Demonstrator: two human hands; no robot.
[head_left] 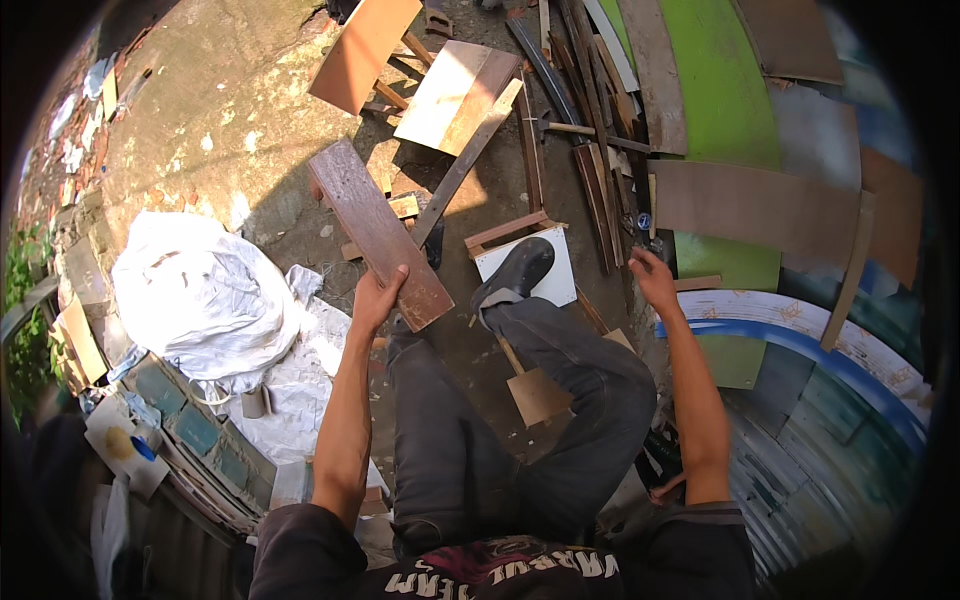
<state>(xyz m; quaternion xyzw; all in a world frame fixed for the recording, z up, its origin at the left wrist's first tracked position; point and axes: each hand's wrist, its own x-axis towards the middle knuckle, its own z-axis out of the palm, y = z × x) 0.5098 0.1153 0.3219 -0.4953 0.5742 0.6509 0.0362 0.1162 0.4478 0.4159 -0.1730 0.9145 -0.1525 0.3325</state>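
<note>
My left hand (378, 298) grips a reddish-brown wooden plank (375, 225) near its lower end, thumb on the top face. The plank is tilted, its far end pointing up and left. On the right, my right hand (654, 282) is low beside the leaning boards. Its fingers are bent and drawn together; whatever lies between them is too small to make out. Just beyond it are a small blue round object (644, 220) and dark metal bits. My booted foot (522, 268) rests on a white panel (556, 288) with a wooden strip along its far edge.
A hammer (572, 129) lies among long wood strips (592, 190) ahead. Brown boards (365, 55) and a light board (455, 95) stand at the back. A white sack (205, 300) sits at left. Green and brown sheets (760, 200) line the right wall.
</note>
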